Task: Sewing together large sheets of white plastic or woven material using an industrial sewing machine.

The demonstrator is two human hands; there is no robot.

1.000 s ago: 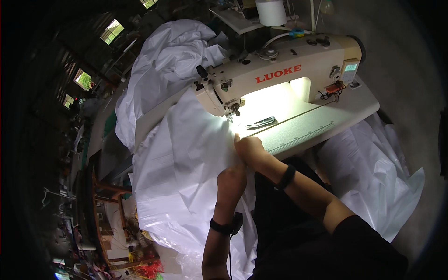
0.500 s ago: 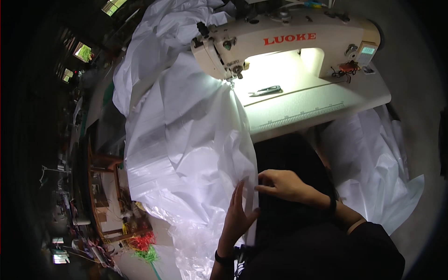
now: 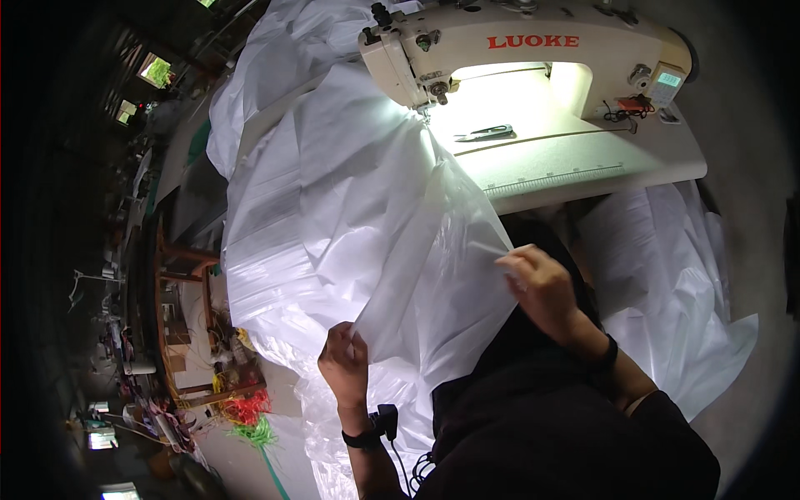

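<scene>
A large white plastic sheet [image 3: 333,225] runs from under the needle of a white sewing machine [image 3: 517,37] down toward my lap. My left hand [image 3: 343,354] is closed on a fold of it at the lower middle. Farther right and higher, my right hand [image 3: 537,287] pinches the sheet's right edge, a little blurred. Between the two hands the material is drawn out in taut creases. Thread snips [image 3: 485,133] lie on the lit machine bed, right of the needle.
The machine table [image 3: 600,171] carries a printed ruler along its front edge. More white sheeting [image 3: 658,283] hangs at the right. A wooden frame [image 3: 171,317] stands on the left, with red strands [image 3: 247,407] and green strands [image 3: 257,432] on the floor.
My hands have moved apart: the left went left and up, the right went right and up. Both now grip the sheet, which is spread between them. The view has shifted slightly.
</scene>
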